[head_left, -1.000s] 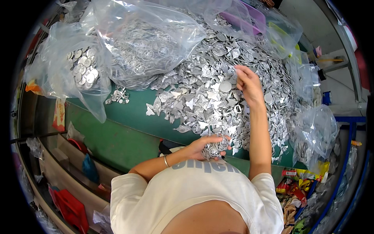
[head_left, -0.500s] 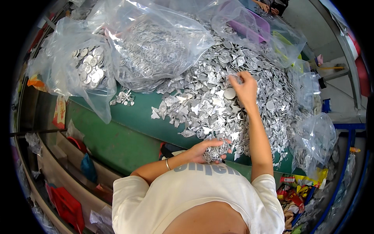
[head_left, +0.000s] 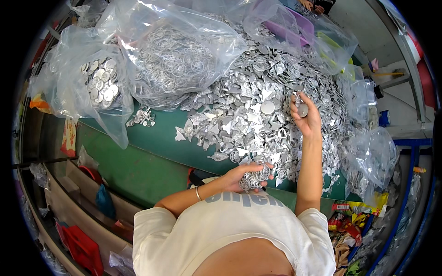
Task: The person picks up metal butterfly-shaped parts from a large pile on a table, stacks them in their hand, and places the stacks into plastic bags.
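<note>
A wide heap of small silver metal pieces [head_left: 248, 108], many leaf- or wing-shaped and some round, covers the green tabletop [head_left: 159, 131]. Close to my chest, my left hand [head_left: 243, 175] is curled around several openwork silver rings [head_left: 256, 178]. Over the right part of the heap my right hand [head_left: 309, 118] is raised with its fingers bent, gripping a flat round silver disc [head_left: 302, 110] and a small silver piece [head_left: 297, 97] by the fingertips. A larger disc [head_left: 267, 107] lies on the heap to its left.
Clear plastic bags of round discs [head_left: 103, 87] and openwork pieces [head_left: 177, 62] stand at the far left. A few small parts [head_left: 142, 116] lie before them. A purple basket [head_left: 294, 27] sits at the back. Someone else's hands [head_left: 313, 6] show at the top edge.
My right hand has shifted right and slightly nearer, turned its palm up, and now shows a disc in its fingers. My left hand stays in place with the rings.
</note>
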The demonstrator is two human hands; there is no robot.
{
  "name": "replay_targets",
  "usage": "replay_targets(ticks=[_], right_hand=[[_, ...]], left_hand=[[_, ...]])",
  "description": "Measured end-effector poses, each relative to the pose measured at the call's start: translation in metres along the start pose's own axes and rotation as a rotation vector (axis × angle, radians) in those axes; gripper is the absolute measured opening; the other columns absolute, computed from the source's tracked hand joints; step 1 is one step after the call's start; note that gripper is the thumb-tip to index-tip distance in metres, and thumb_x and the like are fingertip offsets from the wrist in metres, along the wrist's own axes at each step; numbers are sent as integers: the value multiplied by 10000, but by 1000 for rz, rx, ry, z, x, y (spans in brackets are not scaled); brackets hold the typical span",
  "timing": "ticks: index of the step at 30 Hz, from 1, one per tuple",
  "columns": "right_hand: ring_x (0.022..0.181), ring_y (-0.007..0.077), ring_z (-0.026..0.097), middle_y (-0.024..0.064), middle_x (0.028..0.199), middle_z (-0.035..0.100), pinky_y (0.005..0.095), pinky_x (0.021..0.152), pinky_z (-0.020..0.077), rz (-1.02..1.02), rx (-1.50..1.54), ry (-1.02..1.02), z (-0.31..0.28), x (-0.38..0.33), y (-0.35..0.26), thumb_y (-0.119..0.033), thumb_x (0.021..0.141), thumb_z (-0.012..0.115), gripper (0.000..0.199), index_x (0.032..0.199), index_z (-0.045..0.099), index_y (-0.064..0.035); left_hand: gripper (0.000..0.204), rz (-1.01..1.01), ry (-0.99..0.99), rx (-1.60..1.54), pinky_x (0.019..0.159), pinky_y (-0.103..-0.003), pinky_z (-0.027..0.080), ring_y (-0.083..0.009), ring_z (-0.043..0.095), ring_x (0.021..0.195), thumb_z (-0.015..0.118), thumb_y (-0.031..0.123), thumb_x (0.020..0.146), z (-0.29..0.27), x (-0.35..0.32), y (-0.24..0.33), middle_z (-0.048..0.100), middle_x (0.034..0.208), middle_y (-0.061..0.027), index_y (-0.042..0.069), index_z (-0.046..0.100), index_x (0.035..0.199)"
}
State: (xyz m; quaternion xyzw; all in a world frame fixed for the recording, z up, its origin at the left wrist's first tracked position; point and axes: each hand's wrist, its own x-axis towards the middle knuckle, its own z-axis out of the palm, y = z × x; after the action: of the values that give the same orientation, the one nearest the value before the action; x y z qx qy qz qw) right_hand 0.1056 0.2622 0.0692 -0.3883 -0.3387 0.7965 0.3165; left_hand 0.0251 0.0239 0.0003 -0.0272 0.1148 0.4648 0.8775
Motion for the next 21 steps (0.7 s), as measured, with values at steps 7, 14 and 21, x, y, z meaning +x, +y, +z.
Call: replay_targets(ticks=[7,14,21], right_hand=[[477,50,345,-32,613,443,196,396,244,-187,-429,-138,-10,0,8,-178,860,553,135,895,550,-47],[482,25,287,-57,590,371,196,419,229,-280,-852,-40,0,-2,12,-150,901,479,181,951,595,-20],[563,149,487,50,791,554,282,506,385,-904,-1274,104,13,65,1,-96,862,497,190,1006,606,-36]], left_hand=[[430,-6,7,3,553,-296,486,-145,572,777,513,272,876,1,0,-1,547,1008,-89,75,403,1242],[429,-4,8,-2,559,-294,491,-142,573,768,512,275,876,-2,2,-1,546,1012,-92,75,403,1240],[433,-18,-15,30,586,-297,472,-176,536,812,506,269,873,-6,6,0,521,1071,-124,83,393,1247]])
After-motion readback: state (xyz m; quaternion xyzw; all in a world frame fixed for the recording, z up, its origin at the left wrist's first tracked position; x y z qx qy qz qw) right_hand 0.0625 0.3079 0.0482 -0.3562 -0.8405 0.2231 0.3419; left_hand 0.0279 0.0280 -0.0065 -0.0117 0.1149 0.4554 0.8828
